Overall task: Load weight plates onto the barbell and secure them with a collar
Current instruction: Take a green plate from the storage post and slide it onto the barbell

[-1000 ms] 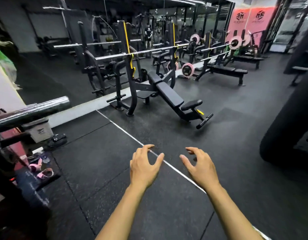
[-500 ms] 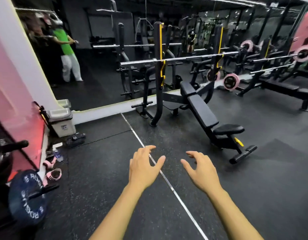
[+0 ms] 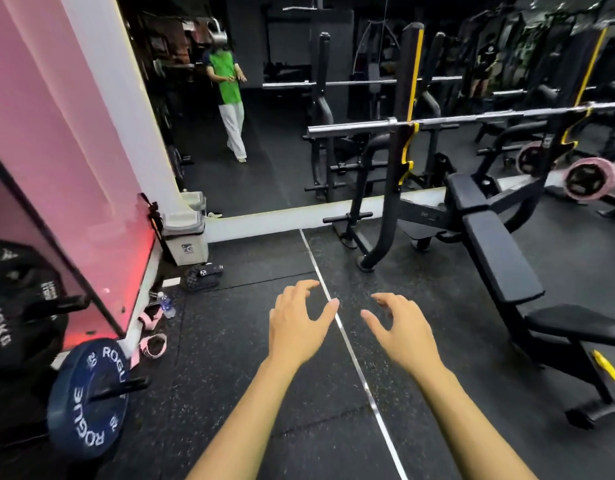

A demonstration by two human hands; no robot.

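Left grip [image 3: 297, 327] and right grip [image 3: 403, 329] spread, empty, above floor [image 3: 229, 341], blue plate [image 3: 87, 398] far left

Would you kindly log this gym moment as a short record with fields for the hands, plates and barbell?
left hand: empty, fingers loosely curled, held out over the floor
right hand: empty, fingers loosely curled, beside the left
blue Rogue plate: on a storage peg, lower left
black 10 kg plate: on a peg above it
barbell: racked on the bench press, this end bare
collar: none visible

L hand [image 3: 297, 325], R hand [image 3: 404, 329] out front, fingers loosely curled, empty.
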